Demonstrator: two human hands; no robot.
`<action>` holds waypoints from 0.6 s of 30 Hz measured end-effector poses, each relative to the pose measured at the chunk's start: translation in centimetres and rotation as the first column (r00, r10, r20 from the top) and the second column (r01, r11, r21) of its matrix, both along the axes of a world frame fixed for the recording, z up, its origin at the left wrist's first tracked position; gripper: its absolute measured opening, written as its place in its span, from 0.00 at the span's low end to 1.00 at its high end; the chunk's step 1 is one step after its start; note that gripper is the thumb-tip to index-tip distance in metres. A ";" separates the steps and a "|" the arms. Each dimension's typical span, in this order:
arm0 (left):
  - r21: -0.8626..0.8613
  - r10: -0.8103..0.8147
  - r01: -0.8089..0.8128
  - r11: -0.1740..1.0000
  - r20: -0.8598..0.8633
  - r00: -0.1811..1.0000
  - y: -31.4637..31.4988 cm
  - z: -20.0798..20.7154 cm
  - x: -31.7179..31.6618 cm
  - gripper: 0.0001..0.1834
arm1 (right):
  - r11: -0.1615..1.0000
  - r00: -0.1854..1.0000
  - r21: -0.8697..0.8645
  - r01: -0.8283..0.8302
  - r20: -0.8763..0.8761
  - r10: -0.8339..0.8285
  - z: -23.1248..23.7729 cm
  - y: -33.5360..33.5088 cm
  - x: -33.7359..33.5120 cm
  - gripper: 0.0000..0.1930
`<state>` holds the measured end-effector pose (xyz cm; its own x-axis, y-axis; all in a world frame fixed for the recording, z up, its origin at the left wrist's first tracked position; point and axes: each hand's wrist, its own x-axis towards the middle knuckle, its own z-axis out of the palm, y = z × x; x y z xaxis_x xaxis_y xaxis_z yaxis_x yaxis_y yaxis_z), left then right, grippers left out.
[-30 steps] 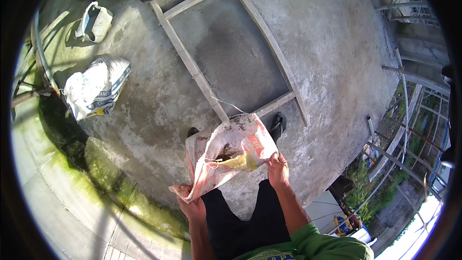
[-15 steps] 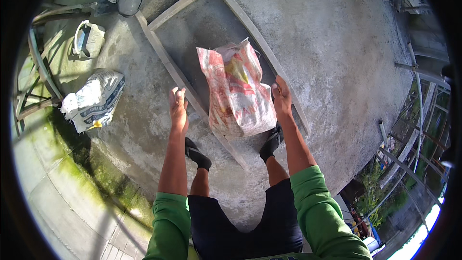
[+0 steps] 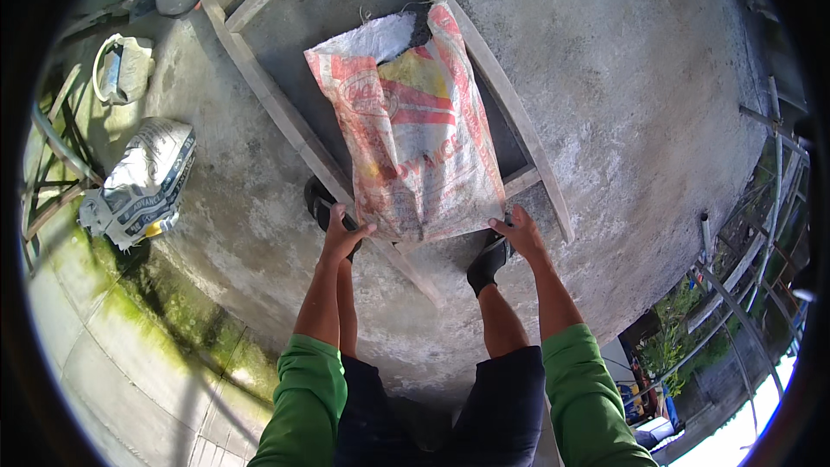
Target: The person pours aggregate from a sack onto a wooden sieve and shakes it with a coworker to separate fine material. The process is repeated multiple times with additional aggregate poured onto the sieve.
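Observation:
A worn white woven sack (image 3: pixel 424 138) with red and yellow print lies in front of me, its mouth toward the far side and its bottom edge toward me. Beside the sack's near left corner is my left hand (image 3: pixel 342 238), thumb spread toward the sack and fingers apart. My right hand (image 3: pixel 522 233) is at the near right corner in a similar open shape. Neither hand visibly grips the fabric; whether the fingertips touch it I cannot tell. Under the sack, a long wooden frame (image 3: pixel 281 112) rests on the concrete floor.
On the left lie a second white sack (image 3: pixel 147 177) with dark blue print and a pale cut-open plastic container (image 3: pixel 128 71) with a handle. Wooden poles (image 3: pixel 56 151) stand at the left edge. Bamboo-like railings (image 3: pixel 752 294) line the right. My sandalled feet (image 3: pixel 491 261) stand near the sack.
My hands have come down and closer to the sack's bottom corners. The sack now looks flatter and more spread out, its mouth farther from me. My view has shifted slightly.

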<state>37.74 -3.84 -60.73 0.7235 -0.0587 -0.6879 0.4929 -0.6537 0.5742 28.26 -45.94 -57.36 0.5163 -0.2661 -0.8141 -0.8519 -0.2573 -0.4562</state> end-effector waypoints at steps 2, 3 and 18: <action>-0.194 -0.071 0.069 0.979 -0.001 0.997 -1.3 -3.1 2.4 0.52 | 0.995 0.999 0.083 -0.051 -0.012 0.052 -2.5 -0.3 1.8 0.48; -0.263 0.011 -0.029 0.964 -0.068 0.998 -1.7 -3.4 2.6 0.51 | 0.998 0.998 0.061 -0.030 -0.060 0.034 -2.7 0.6 2.9 0.49; -0.130 0.293 -0.358 0.925 -0.360 0.886 -5.4 -2.2 6.2 0.24 | 0.895 0.901 -0.152 0.419 -0.049 -0.430 0.3 5.2 6.2 0.31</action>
